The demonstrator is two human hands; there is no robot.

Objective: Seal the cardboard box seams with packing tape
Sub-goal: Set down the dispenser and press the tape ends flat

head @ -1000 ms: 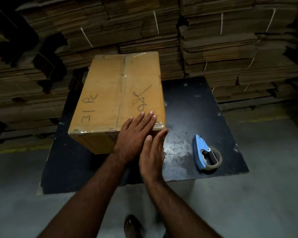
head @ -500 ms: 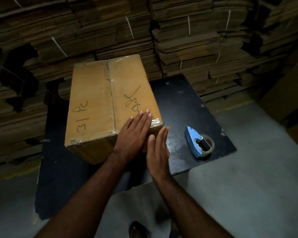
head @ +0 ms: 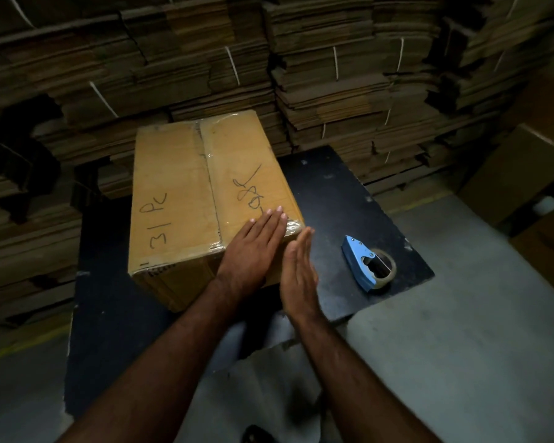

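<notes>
Now, left hand: fingers straight and held together, palm flat down on the near right corner of the cardboard box, gripping nothing; fingertips reach toward 1 o'clock over the taped edge.
Left forearm: comes up from 7 o'clock, wrist crossing the box's near face.
Right hand: fingers straight and together, open flat, hand turned on edge with the palm facing the box's right side; fingertips at the near right corner, and whether they touch it I cannot tell; it holds nothing.
Right forearm: rises from 5 o'clock, close beside the left one.
Cardboard box: closed, lying on the black bench at about 11 o'clock from the hands; clear tape runs along the centre seam and shows wrinkled on the near corners; "31 PC" and a scrawl are written on top in marker.
Tape dispenser: blue, with a roll of tape in it, lying on the bench at 3 o'clock from the right hand, apart from both hands.
Stacks of flattened cardboard: bundled, filling the view behind the bench at 12 o'clock.
Floor: grey, below the bench.
</notes>
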